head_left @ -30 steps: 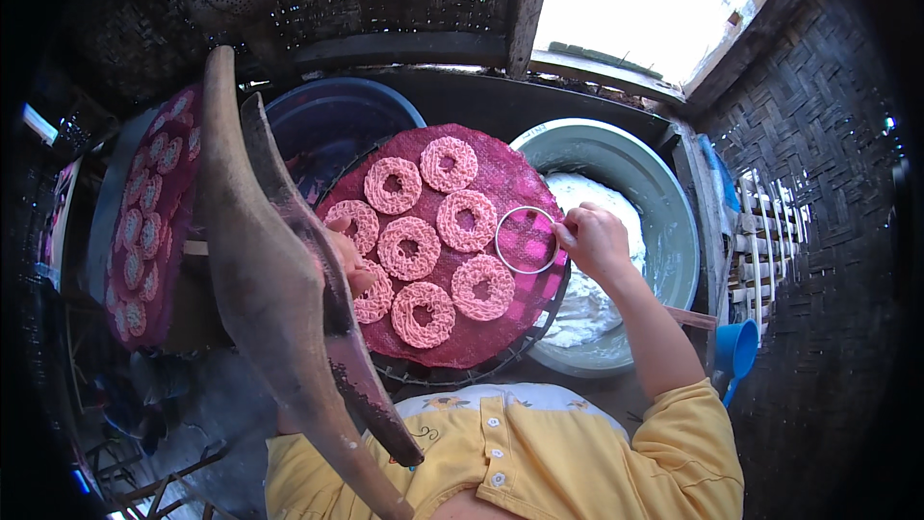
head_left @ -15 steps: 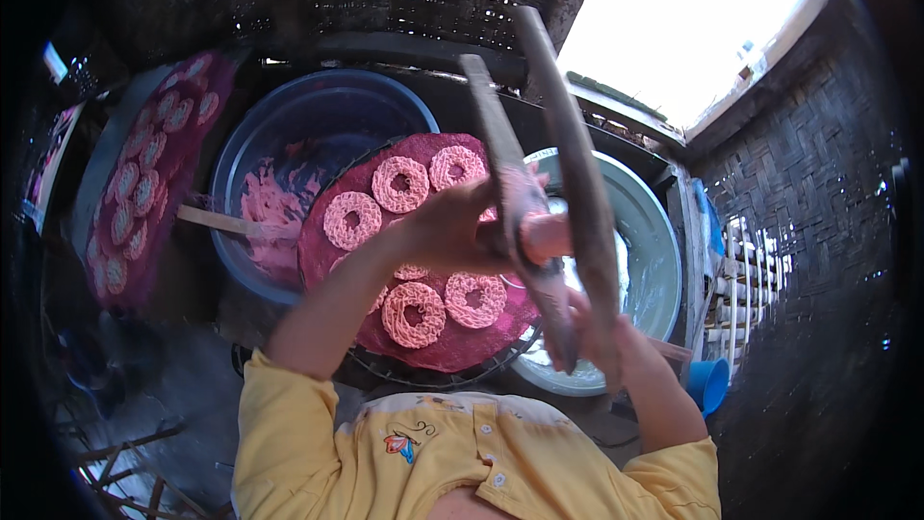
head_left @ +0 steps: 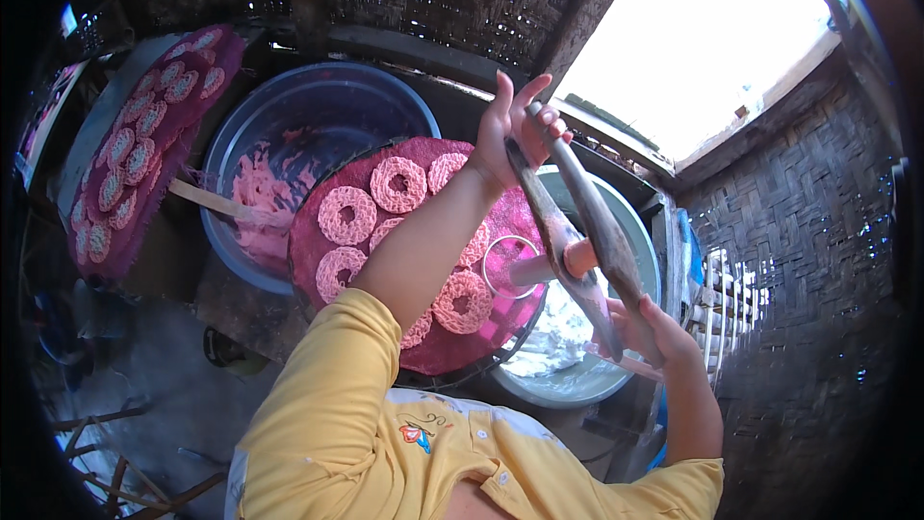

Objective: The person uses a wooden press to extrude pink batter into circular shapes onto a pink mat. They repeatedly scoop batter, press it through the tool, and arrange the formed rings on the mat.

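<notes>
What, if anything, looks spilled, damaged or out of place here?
Nothing looks spilled, and the pink rings in plain view look whole. One mild oddity: the purple cloth at far left looks frayed, with loose threads by the wooden paddle.

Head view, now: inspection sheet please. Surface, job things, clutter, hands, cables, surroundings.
Surface: red cloth bears pink rings, some hidden behind the left forearm.
Job things: two-bar wooden tool raised over the cloth's right side; pale hoop on the cloth, partly overlapped by the tool's tube.
Clutter: blue basin with pink paste and paddle; green basin with white mass; sticks lower left.
Left hand: at the tool's upper end, grip unclear.
Right hand: holds its lower end.
Cables: nothing seen.
Surroundings: woven walls, bright opening.
</notes>
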Tool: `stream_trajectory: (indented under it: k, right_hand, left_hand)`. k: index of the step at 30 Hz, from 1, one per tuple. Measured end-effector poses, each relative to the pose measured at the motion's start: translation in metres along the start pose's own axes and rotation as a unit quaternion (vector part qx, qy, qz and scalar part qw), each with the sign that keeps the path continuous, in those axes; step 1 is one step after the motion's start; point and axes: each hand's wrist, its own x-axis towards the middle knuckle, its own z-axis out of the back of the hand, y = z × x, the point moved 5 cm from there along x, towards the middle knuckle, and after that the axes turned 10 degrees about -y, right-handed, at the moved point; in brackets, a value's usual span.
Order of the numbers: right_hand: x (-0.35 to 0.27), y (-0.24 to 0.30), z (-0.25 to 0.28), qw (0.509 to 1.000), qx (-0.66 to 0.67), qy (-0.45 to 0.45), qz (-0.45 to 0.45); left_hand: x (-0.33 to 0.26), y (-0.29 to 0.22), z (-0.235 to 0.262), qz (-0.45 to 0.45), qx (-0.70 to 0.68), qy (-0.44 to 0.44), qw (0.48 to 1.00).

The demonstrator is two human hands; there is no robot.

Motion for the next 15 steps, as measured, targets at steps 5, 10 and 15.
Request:
stream_trajectory:
  k: [5, 10, 15]
  right_hand:
    - [0.002, 0.002, -0.009, 0.999, -0.044, -0.019, -0.014]
    - [0.023, 0.006, -0.025, 0.992, -0.119, -0.023, 0.032]
    - [0.034, 0.023, -0.021, 0.978, -0.166, -0.100, 0.075]
  left_hand:
    - [-0.013, -0.004, 0.025, -0.028, -0.002, -0.020, 0.999]
    - [-0.015, -0.035, 0.027, -0.048, 0.019, -0.042, 0.998]
    - [-0.004, -0.048, 0.026, -0.050, 0.033, -0.047, 0.997]
